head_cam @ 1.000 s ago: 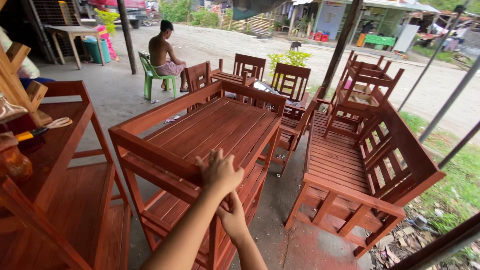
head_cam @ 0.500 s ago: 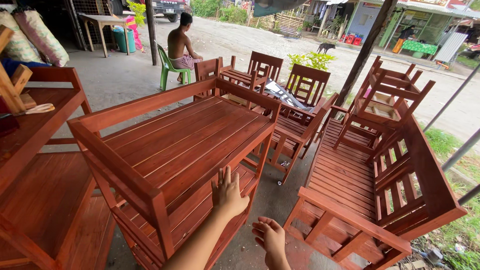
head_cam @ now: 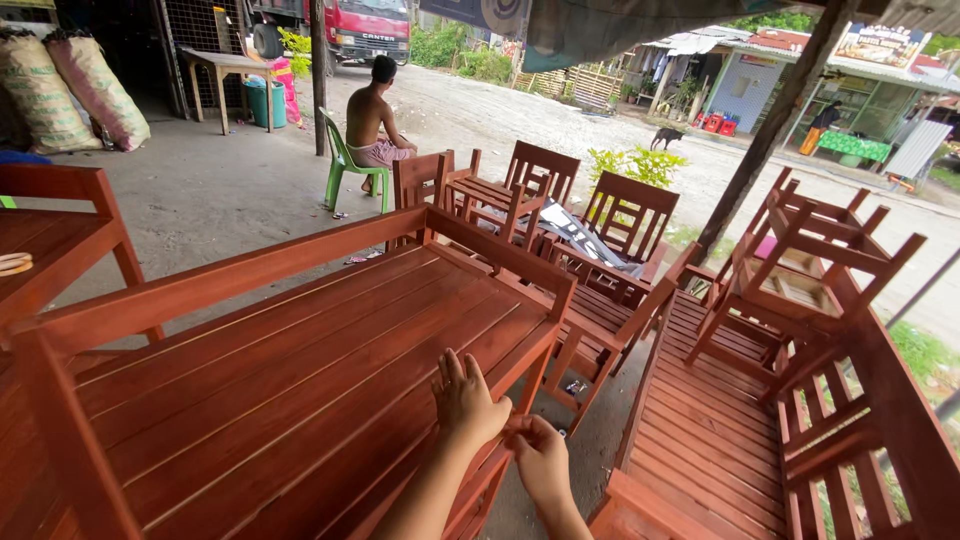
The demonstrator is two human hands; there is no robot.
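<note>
**Inspector A:** We record the left hand (head_cam: 467,400) lying palm down, fingers spread, on the near right edge of the large red-brown slatted wooden bench seat (head_cam: 300,370). It clasps nothing; it rests flat on the slats.

**Inspector B:** Agreed. We note the right hand (head_cam: 540,462) just beside the left, below that same edge, by the outer face of the frame. Its fingers are curled together. Whether they clamp the frame rail we cannot tell; the underside is hidden.

**Inspector A:** The two hands touch or nearly touch at the fingertips. Position of the bench seat: it fills the centre and left of the view, its raised rail running along the far edge and another along the left end.

**Inspector B:** To the right, near but apart from it, we see a second slatted wooden bench with a railed back (head_cam: 740,440). Beyond the far right corner of the first seat stand several red-brown wooden armchairs (head_cam: 620,225), packed close.

**Inspector A:** Further off, a person sits on a green plastic chair (head_cam: 345,165), back to us, on the concrete floor (head_cam: 220,190). Two filled sacks (head_cam: 70,85) lean at the far left. A red truck (head_cam: 360,25) stands behind.
</note>
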